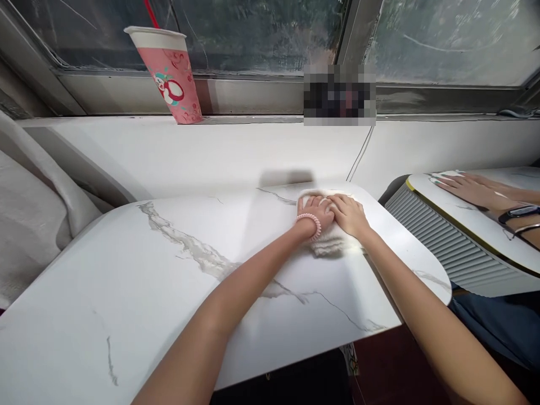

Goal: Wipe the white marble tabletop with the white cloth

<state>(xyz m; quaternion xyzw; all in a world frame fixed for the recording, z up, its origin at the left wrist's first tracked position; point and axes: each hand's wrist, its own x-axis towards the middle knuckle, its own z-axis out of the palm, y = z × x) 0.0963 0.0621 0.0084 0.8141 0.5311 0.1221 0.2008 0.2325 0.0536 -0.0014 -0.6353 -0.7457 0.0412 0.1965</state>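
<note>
A folded white towel (335, 239) lies on the far right part of the white marble-patterned tabletop (139, 281). My left hand (316, 211), with a pink coiled band at the wrist, presses down on the towel with its fingers bent into the cloth. Right beside it, my right hand (349, 215) grips the towel too, its fingers touching those of the left. Both palms face down, so the cloth beneath them is hidden.
A pink paper cup (175, 84) with a red straw stands on the window ledge. Beside it is a blurred-out patch, with thin cords (360, 153) hanging below. At right, another person's hands (476, 188) rest on a second table (518, 247). A pale curtain (31, 208) hangs left.
</note>
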